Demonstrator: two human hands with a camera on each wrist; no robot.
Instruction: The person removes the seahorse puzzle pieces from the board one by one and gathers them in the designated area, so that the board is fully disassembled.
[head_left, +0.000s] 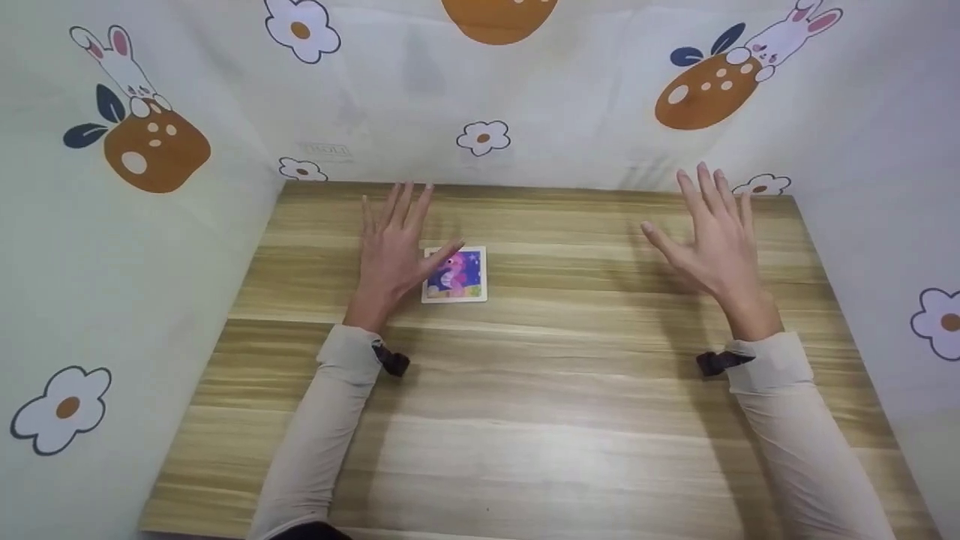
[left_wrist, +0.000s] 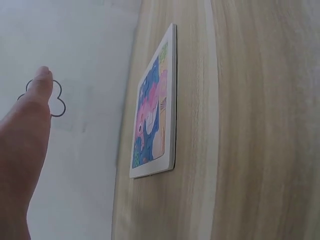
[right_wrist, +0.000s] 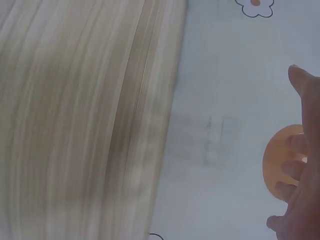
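Note:
A square picture puzzle [head_left: 466, 279] with a pink seahorse on blue and a white border lies flat on the wooden table. My left hand [head_left: 394, 251] is over the table just left of it, fingers spread, the thumb overlapping its upper left part in the head view. In the left wrist view the puzzle [left_wrist: 152, 110] shows seams between its pieces, and the thumb [left_wrist: 37, 95] is apart from it. Far to the right, my right hand [head_left: 716, 247] is spread and holds nothing; in the right wrist view its fingers [right_wrist: 295, 170] appear before the curtain.
The wooden table [head_left: 555, 375] has a back edge against a pale curtain [head_left: 390, 90] printed with flowers, rabbits and orange fruit. The same cloth stands along the left and right sides. Dark straps are at both wrists.

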